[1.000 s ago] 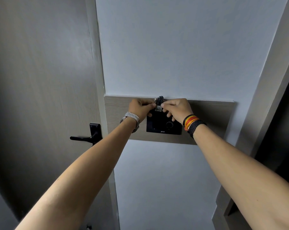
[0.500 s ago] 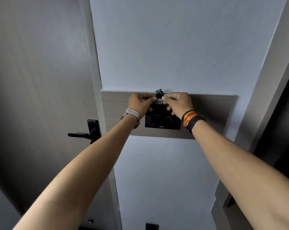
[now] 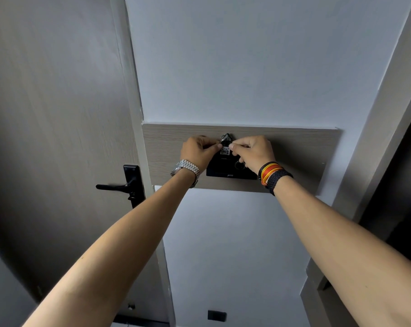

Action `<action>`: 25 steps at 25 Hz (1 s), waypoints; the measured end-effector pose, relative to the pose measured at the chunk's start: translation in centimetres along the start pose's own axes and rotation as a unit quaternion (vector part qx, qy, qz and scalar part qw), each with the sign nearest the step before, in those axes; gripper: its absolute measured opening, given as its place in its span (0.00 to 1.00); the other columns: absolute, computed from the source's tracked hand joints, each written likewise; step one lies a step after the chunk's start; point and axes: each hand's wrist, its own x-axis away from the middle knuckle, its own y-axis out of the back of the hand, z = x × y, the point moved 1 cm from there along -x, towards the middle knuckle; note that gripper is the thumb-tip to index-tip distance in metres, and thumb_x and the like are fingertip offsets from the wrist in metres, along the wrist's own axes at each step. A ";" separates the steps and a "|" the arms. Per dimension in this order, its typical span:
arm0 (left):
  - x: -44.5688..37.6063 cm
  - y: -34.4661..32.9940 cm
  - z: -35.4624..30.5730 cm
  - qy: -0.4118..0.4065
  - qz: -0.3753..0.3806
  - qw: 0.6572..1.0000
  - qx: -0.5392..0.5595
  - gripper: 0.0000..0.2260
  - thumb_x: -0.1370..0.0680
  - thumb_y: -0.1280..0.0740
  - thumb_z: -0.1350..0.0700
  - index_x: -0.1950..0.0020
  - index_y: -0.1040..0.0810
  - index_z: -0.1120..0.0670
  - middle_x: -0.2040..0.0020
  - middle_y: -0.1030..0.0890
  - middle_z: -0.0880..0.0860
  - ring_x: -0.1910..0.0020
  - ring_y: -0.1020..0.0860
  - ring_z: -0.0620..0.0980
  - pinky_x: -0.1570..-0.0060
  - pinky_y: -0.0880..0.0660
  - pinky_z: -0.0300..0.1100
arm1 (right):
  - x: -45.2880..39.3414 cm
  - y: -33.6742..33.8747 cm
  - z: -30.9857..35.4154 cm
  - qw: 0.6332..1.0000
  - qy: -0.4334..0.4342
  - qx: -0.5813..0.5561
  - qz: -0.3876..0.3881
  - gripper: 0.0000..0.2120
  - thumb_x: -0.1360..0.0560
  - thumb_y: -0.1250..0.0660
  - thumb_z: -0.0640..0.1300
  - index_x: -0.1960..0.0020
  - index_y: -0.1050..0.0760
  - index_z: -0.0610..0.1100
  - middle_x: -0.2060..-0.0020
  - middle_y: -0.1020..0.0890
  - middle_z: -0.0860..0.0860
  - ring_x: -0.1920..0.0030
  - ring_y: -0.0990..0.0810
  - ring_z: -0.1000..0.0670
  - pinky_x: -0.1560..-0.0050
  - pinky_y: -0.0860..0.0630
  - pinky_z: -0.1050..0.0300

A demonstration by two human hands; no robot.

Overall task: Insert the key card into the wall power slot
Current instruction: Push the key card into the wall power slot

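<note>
Forearms reach up and away from the camera, bare and smooth, the left one ending in a steel link watch at 9 o'clock of the work, the right in a stack of woven bracelets, orange, yellow and black, at 4 o'clock. Beyond them the left hand and right hand meet at the top of the black power-slot plate, fingers of both closed in a pinch on the key card, a small tag with a white handwritten label and a metal key ring standing at its 12 o'clock. Over the last second the hands have barely shifted on the plate while the view has tilted, and the label sits about where it did, so I judge the card is seated or nearly seated and only a final press remains; how deep it sits is hidden by the fingers. The plate is glossy, rectangular, with a round dial partly covered by the right hand. It is mounted on a matt wood-grain panel across a plain white wall. At 9 o'clock, farther left, a grey laminate door carries a black lever handle.
</note>
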 end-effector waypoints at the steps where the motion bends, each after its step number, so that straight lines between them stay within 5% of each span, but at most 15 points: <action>1: 0.0 -0.1 0.2 0.010 -0.004 1.000 0.012 0.09 0.28 0.25 0.47 0.53 0.11 0.50 0.61 0.14 0.48 0.54 0.14 0.55 0.52 0.17 0.50 | 0.0 -0.1 0.0 1.000 -0.002 -0.002 -0.001 0.05 0.27 0.27 0.48 0.57 0.14 0.48 0.65 0.13 0.50 0.72 0.20 0.53 0.69 0.23 0.59; 9: 0.1 0.2 -0.3 -0.009 -0.001 1.000 -0.010 0.08 0.25 0.25 0.50 0.51 0.11 0.52 0.57 0.13 0.50 0.57 0.16 0.50 0.53 0.19 0.46 | 0.1 -0.1 0.1 1.000 -0.009 -0.005 -0.015 0.05 0.30 0.25 0.49 0.57 0.14 0.49 0.66 0.13 0.52 0.73 0.18 0.55 0.68 0.19 0.58; 12: 0.6 0.6 -0.6 -0.060 -0.042 0.993 -0.089 0.09 0.23 0.29 0.48 0.48 0.12 0.49 0.48 0.14 0.48 0.51 0.17 0.51 0.54 0.20 0.48 | 0.0 0.1 0.3 1.000 -0.011 0.001 -0.005 0.05 0.29 0.25 0.49 0.58 0.13 0.48 0.68 0.14 0.53 0.73 0.18 0.55 0.66 0.19 0.58; 15: 0.3 0.9 -0.7 -0.222 -0.192 0.929 -0.226 0.14 0.17 0.38 0.51 0.35 0.18 0.51 0.33 0.20 0.53 0.33 0.23 0.57 0.37 0.24 0.52 | 0.0 0.0 0.2 1.000 -0.013 0.001 -0.004 0.05 0.28 0.26 0.49 0.59 0.14 0.49 0.68 0.14 0.53 0.72 0.18 0.54 0.67 0.20 0.58; 18: -1.7 0.9 -0.4 -0.284 -0.158 0.886 -0.329 0.22 0.14 0.46 0.52 0.19 0.34 0.52 0.17 0.37 0.57 0.17 0.40 0.59 0.20 0.45 0.56 | -0.2 -0.1 0.1 1.000 -0.016 -0.001 -0.002 0.06 0.29 0.26 0.49 0.59 0.14 0.47 0.68 0.14 0.52 0.73 0.18 0.54 0.67 0.23 0.59; 25: -4.4 -1.0 1.5 -0.263 -0.183 0.872 -0.370 0.26 0.15 0.51 0.46 0.16 0.43 0.50 0.15 0.42 0.53 0.15 0.46 0.56 0.17 0.51 0.59 | -0.8 0.1 -0.1 1.000 -0.003 0.030 0.001 0.07 0.27 0.27 0.47 0.57 0.13 0.44 0.66 0.13 0.49 0.73 0.19 0.55 0.64 0.20 0.59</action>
